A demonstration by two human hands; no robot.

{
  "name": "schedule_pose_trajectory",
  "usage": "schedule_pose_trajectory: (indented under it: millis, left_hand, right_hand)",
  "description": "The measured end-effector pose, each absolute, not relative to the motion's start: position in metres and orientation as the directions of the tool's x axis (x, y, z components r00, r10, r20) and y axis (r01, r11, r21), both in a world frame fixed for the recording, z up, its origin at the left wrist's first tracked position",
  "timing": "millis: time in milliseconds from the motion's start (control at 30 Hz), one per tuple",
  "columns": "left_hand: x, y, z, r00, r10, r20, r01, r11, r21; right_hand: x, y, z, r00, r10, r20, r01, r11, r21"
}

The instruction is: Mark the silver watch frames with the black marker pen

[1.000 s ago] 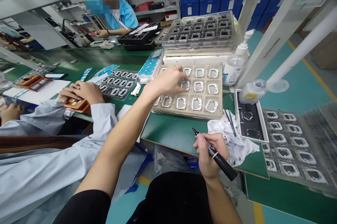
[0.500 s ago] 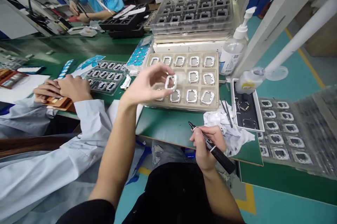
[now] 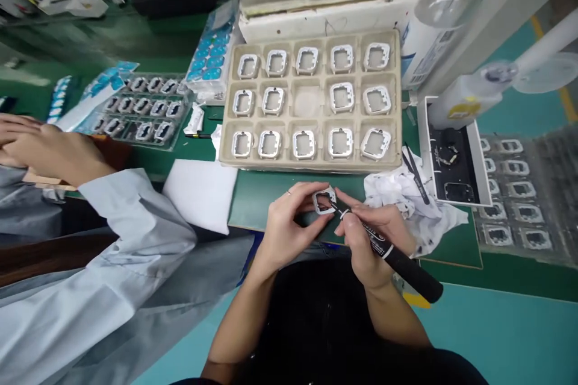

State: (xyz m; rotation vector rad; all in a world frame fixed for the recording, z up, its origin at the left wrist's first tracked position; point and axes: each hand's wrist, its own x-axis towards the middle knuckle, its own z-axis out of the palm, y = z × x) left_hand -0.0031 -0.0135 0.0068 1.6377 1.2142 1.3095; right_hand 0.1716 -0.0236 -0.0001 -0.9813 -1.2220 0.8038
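Note:
Pinched between the fingers of my left hand (image 3: pixel 291 222) is a silver watch case frame (image 3: pixel 324 200), held above the front edge of the bench. My right hand (image 3: pixel 377 237) grips a black marker pen (image 3: pixel 391 252). The marker's tip meets or nearly meets the right side of the frame; contact is too small to make out. Behind my hands lies a beige compartment tray (image 3: pixel 311 163) with several similar frames, and one pocket in its middle row holds none.
Tweezers (image 3: pixel 416 175) rest on a crumpled white cloth (image 3: pixel 388 190) at right, beside a white box with a black inside (image 3: pixel 484 189). Pump bottle (image 3: pixel 445 8) and stacked trays stand behind. A co-worker's sleeve (image 3: pixel 130 216) and hands are close on the left.
My left hand has brought the frame from over the tray down to the bench edge. My right hand's marker tip has come up to it. The view has tilted down closer.

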Motion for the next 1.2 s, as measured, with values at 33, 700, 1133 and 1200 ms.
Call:
schedule_pose_trajectory:
  millis: [33,700,1133,1200]
  left_hand:
    - [-0.003,-0.014,0.007,0.049,0.948,0.314,0.257,-0.316,0.914]
    - [0.001,-0.026,0.008,0.023,0.926,0.378,0.49,-0.34,0.803]
    - [0.004,-0.027,0.008,0.013,0.909,0.416,0.577,-0.347,0.74]
    - [0.004,-0.026,0.008,0.017,0.908,0.418,0.579,-0.35,0.736]
  right_hand:
    - [0.171,-0.023,0.0,0.175,0.901,0.397,0.021,0.4,-0.916]
    - [0.162,-0.01,0.016,0.18,0.755,0.63,0.294,0.57,-0.767]
    - [0.16,-0.011,0.018,0.188,0.791,0.583,0.294,0.521,-0.801]
    - [0.16,-0.01,0.019,0.192,0.791,0.58,0.287,0.52,-0.804]
